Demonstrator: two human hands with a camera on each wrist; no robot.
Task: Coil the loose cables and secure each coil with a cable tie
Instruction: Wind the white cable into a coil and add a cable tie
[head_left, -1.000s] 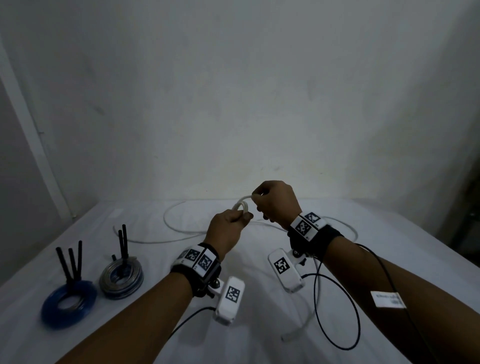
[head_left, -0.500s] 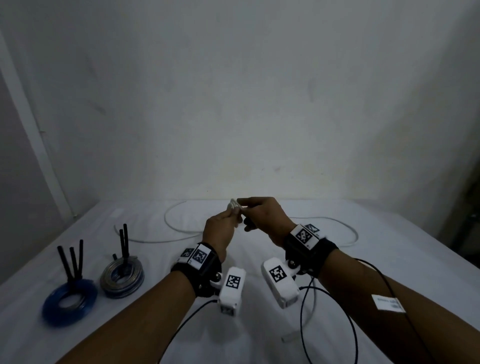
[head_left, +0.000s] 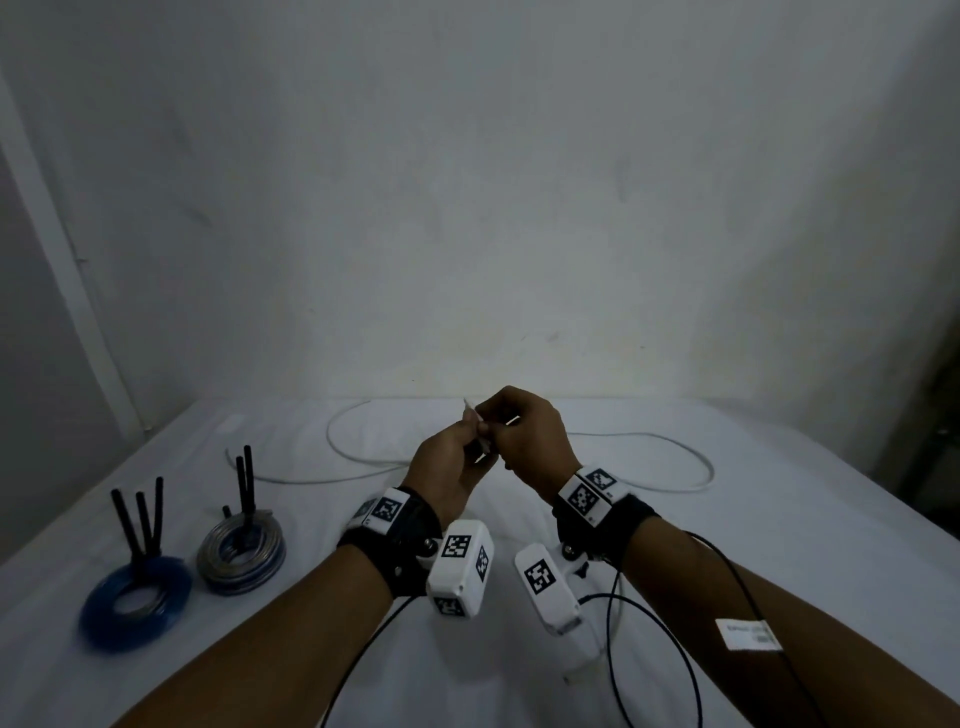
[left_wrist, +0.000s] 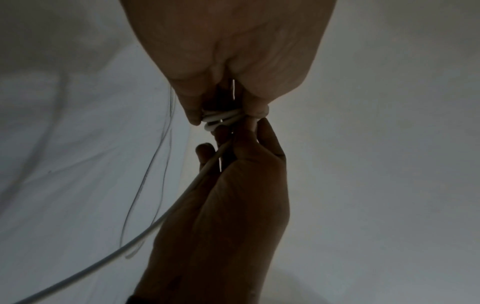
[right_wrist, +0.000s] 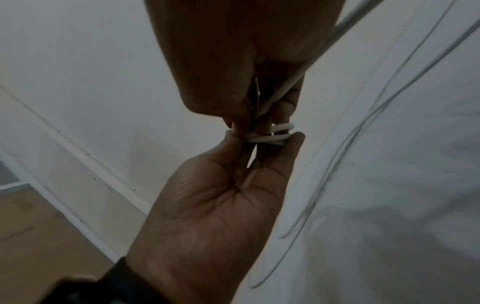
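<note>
Pale, faintly scuffed wall fills the upper two thirds of the head view; below it a bench (head_left: 779, 545) draped in wrinkled white cloth runs across the frame.

At centre, above the cloth, both hands meet on a small white coil (left_wrist: 221, 120) — a few tight turns of smooth round cable, flattened into a short oval. In the left wrist view its long axis lies roughly left to right across the frame, tipped a little down at the left. The left hand (head_left: 447, 467) pinches the coil between thumb and fingertips. The right hand (head_left: 530, 441) has its fingers curled down over the same turns, pinching them from the other side. From the coil the loose cable (head_left: 649, 447) leaves as one straight strand through the right hand's fingers, then trails onto the cloth, lying in wide flat loops across the middle of the head view.

At lower left of the head view sit two finished coils, flat rings lying on the cloth: a glossy blue coil (head_left: 135, 603) and, just beside it on the right, a grey coil (head_left: 241, 553). Stiff black ties (head_left: 140, 519) stand up from each, nearly upright.

Thin black cords (head_left: 649, 649) hang from the wrist cameras at lower right.
</note>
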